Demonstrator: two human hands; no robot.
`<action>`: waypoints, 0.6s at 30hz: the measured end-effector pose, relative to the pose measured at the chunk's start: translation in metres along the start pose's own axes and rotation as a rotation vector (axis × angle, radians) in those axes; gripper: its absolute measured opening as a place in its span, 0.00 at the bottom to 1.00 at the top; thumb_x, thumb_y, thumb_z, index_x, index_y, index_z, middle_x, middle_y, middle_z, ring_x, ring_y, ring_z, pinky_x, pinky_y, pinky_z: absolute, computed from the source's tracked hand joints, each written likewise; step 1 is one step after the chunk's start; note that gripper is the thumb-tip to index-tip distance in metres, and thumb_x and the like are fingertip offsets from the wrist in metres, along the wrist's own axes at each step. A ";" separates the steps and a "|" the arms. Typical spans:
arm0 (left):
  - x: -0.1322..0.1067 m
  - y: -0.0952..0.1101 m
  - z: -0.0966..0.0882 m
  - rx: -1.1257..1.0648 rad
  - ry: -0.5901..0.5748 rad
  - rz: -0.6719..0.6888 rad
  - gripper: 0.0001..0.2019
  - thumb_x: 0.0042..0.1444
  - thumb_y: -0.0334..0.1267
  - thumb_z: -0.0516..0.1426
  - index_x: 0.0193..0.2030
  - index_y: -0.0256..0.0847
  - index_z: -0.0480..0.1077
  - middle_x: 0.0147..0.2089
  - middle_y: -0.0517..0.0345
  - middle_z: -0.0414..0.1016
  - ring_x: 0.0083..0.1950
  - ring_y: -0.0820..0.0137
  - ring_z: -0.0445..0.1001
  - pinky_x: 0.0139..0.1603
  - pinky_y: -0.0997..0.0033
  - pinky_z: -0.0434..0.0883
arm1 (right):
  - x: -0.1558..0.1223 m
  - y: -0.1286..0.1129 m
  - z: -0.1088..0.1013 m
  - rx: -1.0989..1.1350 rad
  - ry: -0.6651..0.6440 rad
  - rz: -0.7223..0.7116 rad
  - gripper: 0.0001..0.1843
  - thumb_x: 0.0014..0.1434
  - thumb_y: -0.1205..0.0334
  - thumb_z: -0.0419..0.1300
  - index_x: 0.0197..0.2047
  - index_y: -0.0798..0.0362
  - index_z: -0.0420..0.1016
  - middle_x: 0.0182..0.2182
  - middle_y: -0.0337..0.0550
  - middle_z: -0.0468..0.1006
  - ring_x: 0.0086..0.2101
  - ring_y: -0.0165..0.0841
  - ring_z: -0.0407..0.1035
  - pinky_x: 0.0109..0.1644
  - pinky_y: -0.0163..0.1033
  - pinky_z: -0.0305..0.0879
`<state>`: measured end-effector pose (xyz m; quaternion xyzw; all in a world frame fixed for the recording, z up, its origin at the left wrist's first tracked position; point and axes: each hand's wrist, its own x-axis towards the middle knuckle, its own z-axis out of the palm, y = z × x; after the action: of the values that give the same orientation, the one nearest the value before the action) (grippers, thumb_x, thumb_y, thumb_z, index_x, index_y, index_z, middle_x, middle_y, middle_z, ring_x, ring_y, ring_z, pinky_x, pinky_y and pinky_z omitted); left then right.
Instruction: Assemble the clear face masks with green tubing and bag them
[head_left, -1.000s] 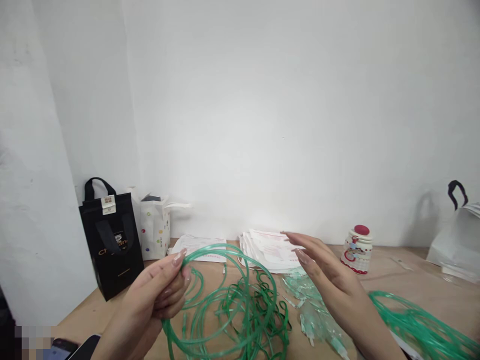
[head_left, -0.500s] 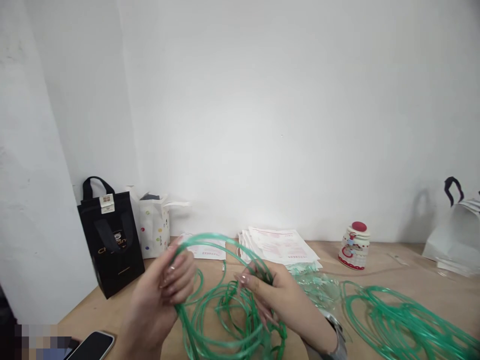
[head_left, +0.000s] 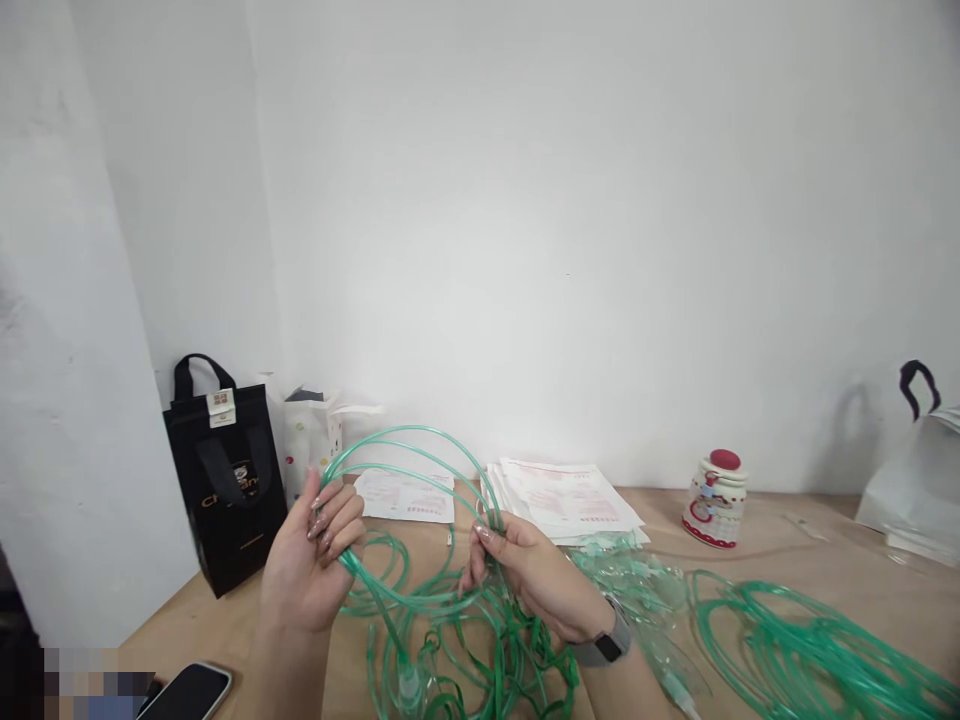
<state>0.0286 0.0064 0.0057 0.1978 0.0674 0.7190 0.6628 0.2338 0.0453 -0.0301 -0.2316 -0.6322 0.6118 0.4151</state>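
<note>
Several loops of thin green clear tubing [head_left: 409, 432] are held up between my two hands. My left hand [head_left: 319, 545] is closed round the left side of the coil. On the other side my right hand [head_left: 517, 565] pinches the loops between thumb and fingers; a watch [head_left: 606, 645] is on that wrist. Below, a tangle of green elastic straps [head_left: 499, 640] and more tubing lies on the table. A clear connector [head_left: 409, 685] hangs or rests near the tubing's lower end; I cannot tell which.
Clear green-tinted plastic masks [head_left: 637, 580] lie right of my right hand, beside another heap of green tubing [head_left: 817, 640]. Printed white packets [head_left: 570, 495] lie behind. A black bag [head_left: 229, 500], a phone [head_left: 187, 692] and a white bottle with red lid [head_left: 714, 505] stand or lie around.
Both hands have shifted slightly left, the right one more. The coil between them now shows as separate, wider loops. The view has tilted a little.
</note>
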 end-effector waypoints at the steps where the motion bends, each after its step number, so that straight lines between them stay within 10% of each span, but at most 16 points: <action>1: -0.002 0.000 0.002 0.039 -0.032 -0.007 0.20 0.64 0.37 0.40 0.20 0.39 0.56 0.14 0.70 0.50 0.12 0.82 0.48 0.10 0.84 0.51 | 0.001 0.002 -0.003 -0.043 0.020 -0.005 0.17 0.54 0.48 0.56 0.27 0.54 0.64 0.23 0.37 0.70 0.27 0.32 0.69 0.38 0.41 0.63; 7: -0.015 -0.009 0.013 0.614 -0.059 -0.007 0.15 0.58 0.41 0.52 0.24 0.34 0.67 0.16 0.71 0.47 0.16 0.83 0.39 0.13 0.84 0.44 | -0.003 0.008 -0.017 -0.274 0.151 -0.014 0.22 0.54 0.55 0.59 0.51 0.51 0.63 0.37 0.43 0.73 0.42 0.37 0.68 0.50 0.47 0.60; 13: -0.028 -0.017 0.013 1.111 0.047 0.292 0.18 0.48 0.52 0.58 0.26 0.35 0.72 0.17 0.71 0.43 0.17 0.81 0.43 0.16 0.79 0.43 | -0.033 -0.023 -0.011 -0.555 0.375 -0.180 0.37 0.54 0.55 0.58 0.63 0.40 0.45 0.63 0.43 0.49 0.60 0.38 0.46 0.61 0.49 0.48; 18: -0.027 -0.020 0.015 0.908 0.156 0.747 0.11 0.54 0.43 0.56 0.26 0.39 0.70 0.17 0.68 0.48 0.18 0.78 0.48 0.17 0.78 0.50 | -0.049 -0.049 0.014 -0.324 0.430 -0.230 0.15 0.56 0.51 0.55 0.43 0.50 0.72 0.41 0.45 0.75 0.41 0.35 0.69 0.46 0.41 0.64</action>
<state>0.0541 -0.0202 0.0074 0.4185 0.3426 0.8152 0.2071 0.2605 -0.0092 0.0069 -0.3462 -0.6411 0.3888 0.5638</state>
